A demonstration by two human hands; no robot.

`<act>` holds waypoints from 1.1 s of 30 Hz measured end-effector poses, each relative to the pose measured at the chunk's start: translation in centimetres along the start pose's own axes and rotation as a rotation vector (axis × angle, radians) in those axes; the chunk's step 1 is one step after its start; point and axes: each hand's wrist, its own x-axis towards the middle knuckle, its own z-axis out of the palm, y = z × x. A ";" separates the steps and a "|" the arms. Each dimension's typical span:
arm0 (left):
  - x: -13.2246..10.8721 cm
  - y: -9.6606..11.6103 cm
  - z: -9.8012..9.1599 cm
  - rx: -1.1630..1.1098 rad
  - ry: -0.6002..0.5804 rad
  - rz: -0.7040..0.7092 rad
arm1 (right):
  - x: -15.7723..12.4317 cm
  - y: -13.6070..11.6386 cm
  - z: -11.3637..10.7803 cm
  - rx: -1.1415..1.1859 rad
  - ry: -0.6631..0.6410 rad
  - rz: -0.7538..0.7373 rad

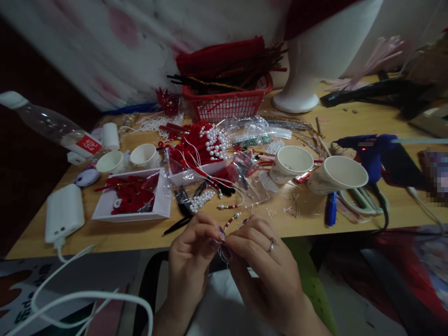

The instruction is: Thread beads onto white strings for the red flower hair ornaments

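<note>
My left hand [192, 254] and my right hand [262, 261] meet at the table's front edge, fingertips pinched together. Between them they hold a thin wire strung with small red and white beads [232, 219], which rises up and to the right from the pinch. A ring sits on a finger of my right hand. Just beyond the hands lie black pliers [182, 205] and a loose heap of white pearls [200, 200]. A white box [196, 175] holds red pieces and pearl strings.
A wooden table [350, 119] carries a white tray of red flowers [131, 196], several paper cups [338, 173], a red basket of pipe cleaners [227, 102], a blue glue gun [367, 149], a white power bank [64, 212], a plastic bottle [52, 126] and a white mannequin base [297, 100].
</note>
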 end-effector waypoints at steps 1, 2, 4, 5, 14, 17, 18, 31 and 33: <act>0.0 0.0 0.0 0.008 -0.013 0.001 | 0.0 0.0 0.0 -0.007 0.009 -0.010; 0.0 0.0 0.0 0.015 -0.024 0.004 | -0.1 0.0 0.0 -0.014 0.017 -0.018; 0.0 -0.1 0.0 0.023 -0.043 0.017 | -0.1 -0.1 0.1 -0.029 0.025 -0.027; 0.0 -0.1 -0.1 0.025 -0.049 0.023 | -0.1 -0.1 0.2 -0.033 0.028 -0.029; 0.6 -0.4 -0.6 -0.024 0.043 0.006 | 0.4 0.1 0.4 -0.009 0.000 0.026; 0.6 -0.3 -0.5 -0.022 0.058 0.009 | 0.3 0.1 0.3 -0.008 -0.010 0.040; 0.6 -0.2 -0.5 -0.031 0.067 0.008 | 0.3 0.1 0.4 -0.006 -0.010 0.046; 0.1 -0.2 -1.0 -0.008 0.017 0.076 | 0.3 -0.7 0.7 0.120 0.109 0.092; 0.0 -0.3 -1.4 0.054 0.010 0.125 | 0.3 -0.7 0.8 0.161 0.120 0.106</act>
